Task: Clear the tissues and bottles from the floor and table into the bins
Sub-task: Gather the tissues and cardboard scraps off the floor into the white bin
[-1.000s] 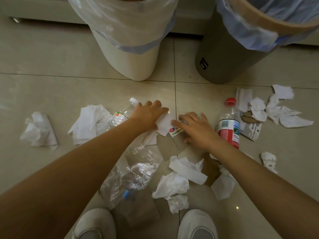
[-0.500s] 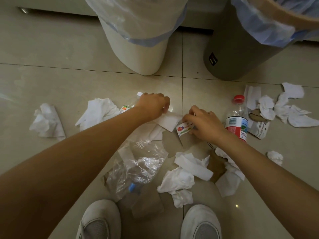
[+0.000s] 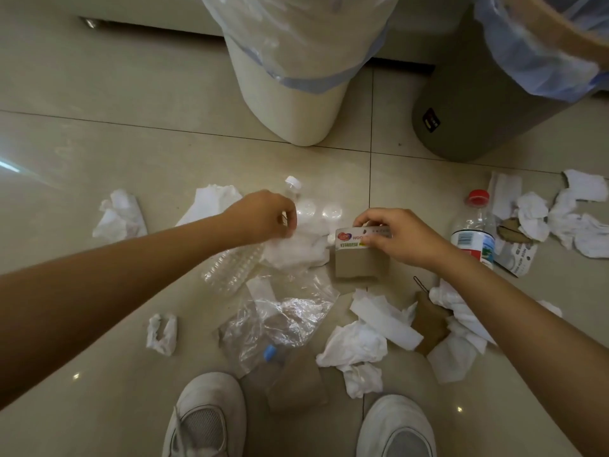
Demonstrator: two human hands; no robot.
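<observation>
My left hand point(image 3: 263, 216) pinches a crumpled white tissue point(image 3: 293, 250) lifted just off the floor. Under my left wrist lies a clear bottle point(image 3: 230, 270) with a white cap. My right hand point(image 3: 403, 237) grips the top edge of a brown cardboard card point(image 3: 359, 262) with a printed label and holds it upright. A red-capped bottle point(image 3: 474, 230) stands right of that hand. More tissues lie at the left point(image 3: 118, 216), near my feet point(image 3: 356, 351) and at the far right point(image 3: 573, 222). The cream bin point(image 3: 293, 107) and grey bin point(image 3: 461, 123), both lined with bags, stand behind.
A crumpled clear plastic bag point(image 3: 283, 319) and a blue cap point(image 3: 270, 352) lie in front of my white shoes point(image 3: 204, 420). Brown cardboard pieces point(image 3: 296, 387) and a printed packet point(image 3: 519, 258) lie among the tissues. A furniture base runs along the back.
My left hand has closed on the tissue and raised it, uncovering the clear bottle. My right hand has picked up the cardboard card and stood it on edge.
</observation>
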